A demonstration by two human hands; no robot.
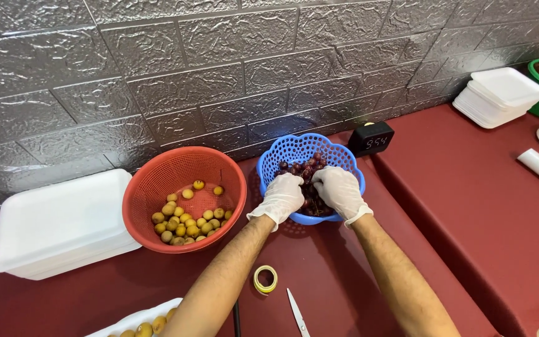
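Head view looks down on two white-gloved hands reaching together into a blue basket [338, 156] of dark red grapes [301, 168] on a red table [456, 206]. Fingers of the left hand [280, 196] curl down onto the fruit at the basket's near left side, and those of the right hand [339, 190] curl in from the near right; both seem closed on grapes, though what each one actually pinches is hidden under the gloves. The bunch lies directly beneath and just beyond the fingertips, running away toward the wall, with neither hand clearly nearer. Left of the left fingers sits a red basket [157, 181] of small yellow fruit [188, 218], and beyond it white foam trays [57, 224]. Behind the wrists, toward the person, lie a roll of tape [266, 279] and scissors [297, 313].
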